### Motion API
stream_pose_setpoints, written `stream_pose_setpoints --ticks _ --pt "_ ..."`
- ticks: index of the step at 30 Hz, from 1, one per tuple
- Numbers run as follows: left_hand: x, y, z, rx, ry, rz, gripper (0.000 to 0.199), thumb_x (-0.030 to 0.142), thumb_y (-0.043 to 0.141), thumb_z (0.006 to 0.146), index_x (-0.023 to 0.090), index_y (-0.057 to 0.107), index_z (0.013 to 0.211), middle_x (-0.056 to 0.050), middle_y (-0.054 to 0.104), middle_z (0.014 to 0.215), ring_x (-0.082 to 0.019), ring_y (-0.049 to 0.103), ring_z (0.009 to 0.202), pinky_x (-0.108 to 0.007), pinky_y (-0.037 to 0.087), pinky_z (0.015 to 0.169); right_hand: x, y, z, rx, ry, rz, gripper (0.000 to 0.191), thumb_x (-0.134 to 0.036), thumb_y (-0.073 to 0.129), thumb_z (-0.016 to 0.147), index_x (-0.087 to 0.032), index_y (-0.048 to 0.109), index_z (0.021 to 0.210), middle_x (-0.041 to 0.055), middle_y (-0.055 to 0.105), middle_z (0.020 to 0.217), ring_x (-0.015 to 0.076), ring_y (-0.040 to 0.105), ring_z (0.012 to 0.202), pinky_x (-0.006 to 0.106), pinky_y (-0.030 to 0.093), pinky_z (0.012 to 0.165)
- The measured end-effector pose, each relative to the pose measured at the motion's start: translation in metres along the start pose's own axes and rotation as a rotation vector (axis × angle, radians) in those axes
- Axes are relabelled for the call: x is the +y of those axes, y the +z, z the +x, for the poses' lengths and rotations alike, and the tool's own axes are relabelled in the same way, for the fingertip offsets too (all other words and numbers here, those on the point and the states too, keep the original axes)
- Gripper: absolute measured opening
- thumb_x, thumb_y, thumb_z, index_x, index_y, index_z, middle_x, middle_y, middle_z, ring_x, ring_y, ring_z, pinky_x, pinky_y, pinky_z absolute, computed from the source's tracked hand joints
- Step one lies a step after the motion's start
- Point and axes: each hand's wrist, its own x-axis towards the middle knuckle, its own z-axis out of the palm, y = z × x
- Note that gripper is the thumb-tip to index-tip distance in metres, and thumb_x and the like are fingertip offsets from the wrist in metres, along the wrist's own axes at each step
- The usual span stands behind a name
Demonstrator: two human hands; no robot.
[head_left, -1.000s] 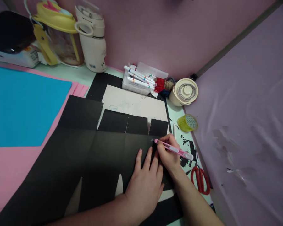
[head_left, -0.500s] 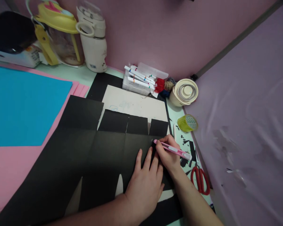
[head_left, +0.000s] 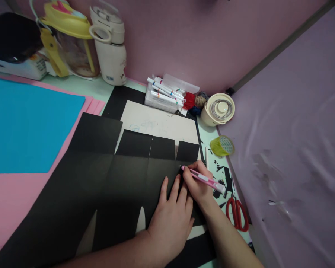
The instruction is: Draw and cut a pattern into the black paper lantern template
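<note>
A large sheet of black paper (head_left: 125, 178) with slits and flaps along its far edge lies over a whitish board (head_left: 162, 123). My left hand (head_left: 171, 219) rests flat on the sheet near its right side, fingers spread. Just beyond it, my right hand (head_left: 198, 182) grips a pink pen-shaped cutter (head_left: 203, 177), its tip down on the black paper below the right flap. Two pale narrow gaps show in the near part of the sheet.
Red scissors (head_left: 236, 212) and black scraps lie at the right, below a roll of yellow-green tape (head_left: 222, 145). A marker box (head_left: 162, 100), round cream container (head_left: 218, 109) and white bottle (head_left: 111, 56) line the back. Blue paper (head_left: 30, 126) is at left.
The back end of the pink cutter has tipped slightly down and left with my right hand. My left hand has stayed in place.
</note>
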Motion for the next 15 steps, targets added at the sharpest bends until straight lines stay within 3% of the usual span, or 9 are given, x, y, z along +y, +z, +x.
stream_pose_setpoints --ticks 6,15 --pt "-0.0006 -0.0004 -0.0010 0.002 0.002 0.010 0.056 0.048 0.047 0.092 0.012 0.056 0.133 -0.017 0.051 0.142 -0.037 0.029 0.141 -0.063 0.013 0.114 -0.0008 0.0024 -0.0019 -0.049 -0.059 -0.067 0.015 -0.031 0.057 0.086 -0.023 0.053 0.075 -0.0037 0.057 0.059 0.0111 0.051 0.050 0.022 0.041 0.048" --pt "0.0003 0.0024 -0.0023 0.005 0.001 0.003 0.058 0.050 0.049 0.091 0.012 0.054 0.135 -0.016 0.052 0.142 -0.037 0.028 0.141 -0.063 0.010 0.115 0.0050 0.0049 -0.0028 -0.049 -0.085 -0.078 0.023 -0.032 0.055 0.088 -0.022 0.051 0.068 -0.0035 0.055 0.057 0.0105 0.049 0.049 0.022 0.038 0.048"
